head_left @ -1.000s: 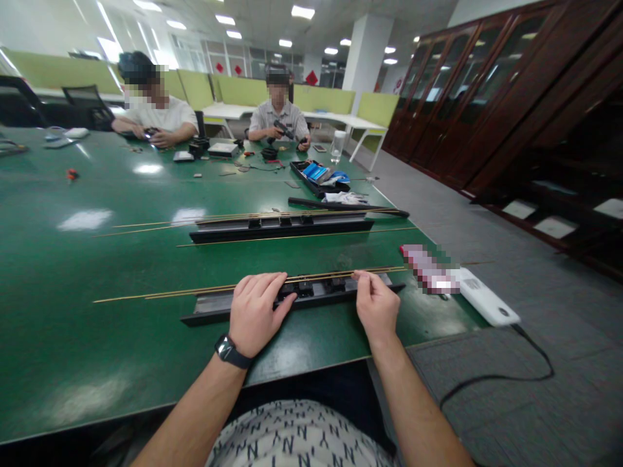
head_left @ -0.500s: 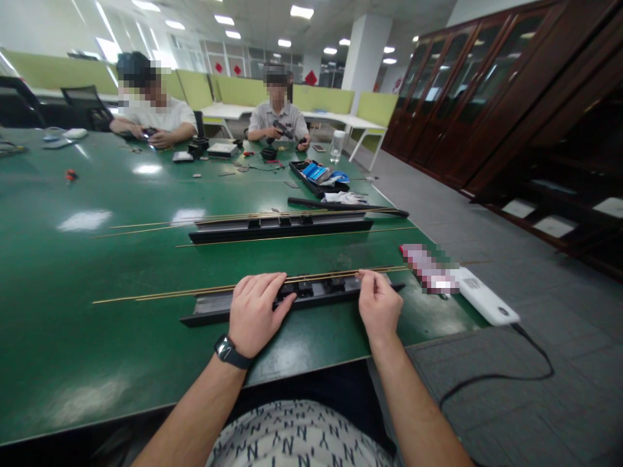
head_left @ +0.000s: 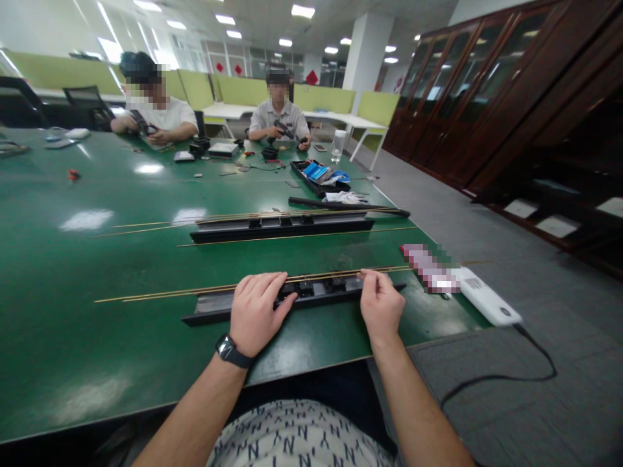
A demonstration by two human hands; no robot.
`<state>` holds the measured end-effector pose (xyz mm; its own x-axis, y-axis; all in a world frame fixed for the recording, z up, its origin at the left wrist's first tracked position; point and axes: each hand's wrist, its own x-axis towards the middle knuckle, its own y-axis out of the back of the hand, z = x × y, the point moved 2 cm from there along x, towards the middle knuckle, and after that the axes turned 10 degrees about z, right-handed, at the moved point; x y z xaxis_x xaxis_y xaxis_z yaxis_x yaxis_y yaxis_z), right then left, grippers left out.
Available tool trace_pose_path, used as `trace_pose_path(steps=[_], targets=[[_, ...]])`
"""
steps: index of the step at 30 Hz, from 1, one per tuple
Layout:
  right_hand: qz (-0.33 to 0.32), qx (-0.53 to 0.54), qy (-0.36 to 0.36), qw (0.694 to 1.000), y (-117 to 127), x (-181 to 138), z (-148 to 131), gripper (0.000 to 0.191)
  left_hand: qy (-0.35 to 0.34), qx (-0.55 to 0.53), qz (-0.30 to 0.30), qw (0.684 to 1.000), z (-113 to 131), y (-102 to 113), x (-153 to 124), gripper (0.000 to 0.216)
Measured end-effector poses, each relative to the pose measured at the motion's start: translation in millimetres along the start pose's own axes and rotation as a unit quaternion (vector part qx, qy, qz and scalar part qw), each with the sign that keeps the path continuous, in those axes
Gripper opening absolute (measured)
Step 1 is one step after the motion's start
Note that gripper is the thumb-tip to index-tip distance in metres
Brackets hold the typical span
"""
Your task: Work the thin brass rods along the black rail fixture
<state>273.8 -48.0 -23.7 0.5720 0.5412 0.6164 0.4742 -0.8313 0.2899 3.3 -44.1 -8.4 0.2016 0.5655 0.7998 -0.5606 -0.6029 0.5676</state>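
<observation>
A long black plastic rail (head_left: 214,307) lies across the green table (head_left: 97,337) just in front of me, with thin brass rods (head_left: 160,293) running along its far edge. My left hand (head_left: 254,312) rests flat on the rail near its middle, fingers stretched over it. To the right, my right hand (head_left: 381,305) pinches one brass rod between thumb and fingers above the rail's right end.
A second black rail (head_left: 282,227) with more brass rods lies farther back. A white power strip (head_left: 487,303) with a black cable hangs at the table's right edge. Beyond, a black tray (head_left: 316,178) holds parts, and two people work at the far end.
My right hand has slid a little to the right along the rail, drawing the brass rod that way; its left tip has shifted right. My left hand has stayed put.
</observation>
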Motion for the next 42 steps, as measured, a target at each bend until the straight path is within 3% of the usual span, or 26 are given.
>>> trace_pose_path(steps=[6,15,23,32,39,42], targets=[[-0.058,0.042,0.080,0.994,-3.2,-5.9,-7.1,0.031,-0.001,0.000,0.002,1.000,-0.2,0.1,-0.1,0.033],[0.013,-0.004,-0.006,1.000,-0.1,0.2,1.6,0.036,-0.004,0.001,0.004,1.000,0.3,-0.2,-0.2,0.034],[-0.050,0.037,0.069,0.996,-4.5,-5.2,-1.4,0.032,-0.006,0.003,0.002,1.000,0.0,-0.5,0.0,0.034],[-0.002,0.003,0.003,1.000,-1.6,-0.6,1.2,0.034,-0.006,0.001,0.004,1.000,0.1,-0.5,0.3,0.034],[-0.052,0.042,0.078,0.995,-2.4,-5.2,-3.9,0.030,-0.004,0.005,0.002,1.000,0.9,0.6,-0.1,0.033],[-0.054,0.046,0.073,0.995,-2.8,-6.0,-5.0,0.029,-0.002,0.003,0.000,1.000,0.4,0.7,-0.6,0.033]])
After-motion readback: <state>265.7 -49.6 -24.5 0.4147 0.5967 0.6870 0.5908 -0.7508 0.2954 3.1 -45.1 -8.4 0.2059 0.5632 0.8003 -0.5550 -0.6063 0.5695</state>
